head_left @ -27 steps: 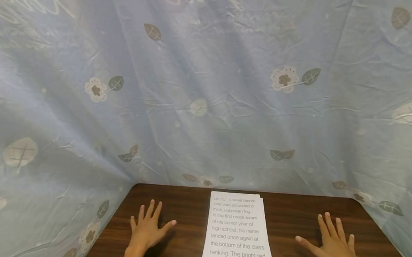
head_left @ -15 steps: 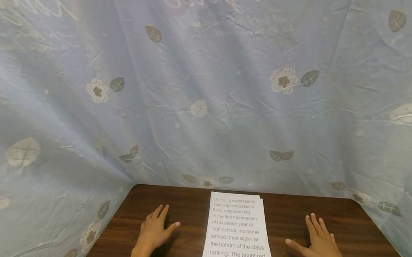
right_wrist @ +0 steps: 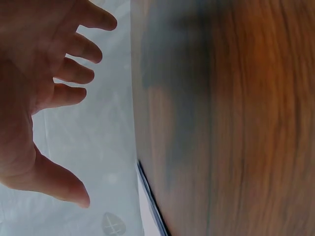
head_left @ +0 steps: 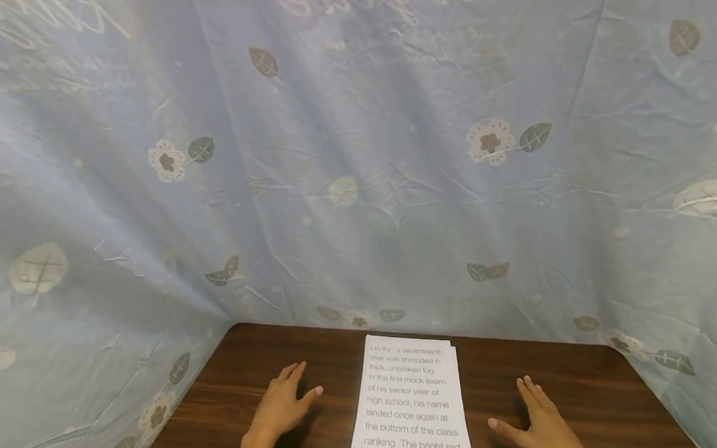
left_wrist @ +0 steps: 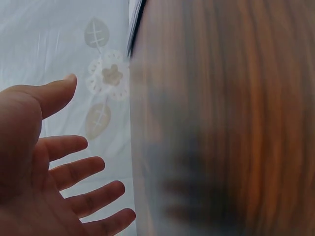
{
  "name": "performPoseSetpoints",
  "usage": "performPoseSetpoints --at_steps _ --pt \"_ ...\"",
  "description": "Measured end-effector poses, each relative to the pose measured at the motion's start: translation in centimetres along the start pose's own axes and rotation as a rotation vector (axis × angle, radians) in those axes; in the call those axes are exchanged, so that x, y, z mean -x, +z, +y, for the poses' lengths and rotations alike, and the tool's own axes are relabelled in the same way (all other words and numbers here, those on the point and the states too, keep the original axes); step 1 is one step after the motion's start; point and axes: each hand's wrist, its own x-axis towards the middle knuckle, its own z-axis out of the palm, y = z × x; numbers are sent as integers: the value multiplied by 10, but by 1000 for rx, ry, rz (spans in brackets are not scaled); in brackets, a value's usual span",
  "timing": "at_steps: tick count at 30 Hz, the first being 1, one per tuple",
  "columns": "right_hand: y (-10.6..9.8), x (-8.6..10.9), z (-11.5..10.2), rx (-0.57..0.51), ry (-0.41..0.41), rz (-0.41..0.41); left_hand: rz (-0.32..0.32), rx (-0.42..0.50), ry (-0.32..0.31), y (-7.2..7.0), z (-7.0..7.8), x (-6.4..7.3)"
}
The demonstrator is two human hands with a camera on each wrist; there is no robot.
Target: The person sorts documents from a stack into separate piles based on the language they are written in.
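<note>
Both hands hover over a dark wooden table (head_left: 632, 417) with fingers straight and spread, holding nothing. On one side, the left hand (head_left: 283, 405) lies palm down just left of a stack of printed sheets (head_left: 414, 412); on the other, the right hand (head_left: 540, 431) lies just right of it, thumb pointing at the paper. This stack runs from the table's far edge to its near edge, midway across. Behind the far edge hangs a pale blue flowered cloth (head_left: 364, 148).

The head view looks forward and down at the worktop's (head_left: 572, 378) far edge, while each wrist view sits close beside its own hand, sharing that brown worktop and the flowered cloth (head_left: 361, 182).
</note>
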Motion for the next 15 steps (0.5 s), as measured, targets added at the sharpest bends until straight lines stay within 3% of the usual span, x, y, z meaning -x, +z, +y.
performPoseSetpoints --at_steps 6,15 --pt "3 -5 -12 -15 -26 19 -4 52 10 5 7 -2" --pt "10 -13 -24 -100 50 28 -1 116 12 13 12 -6"
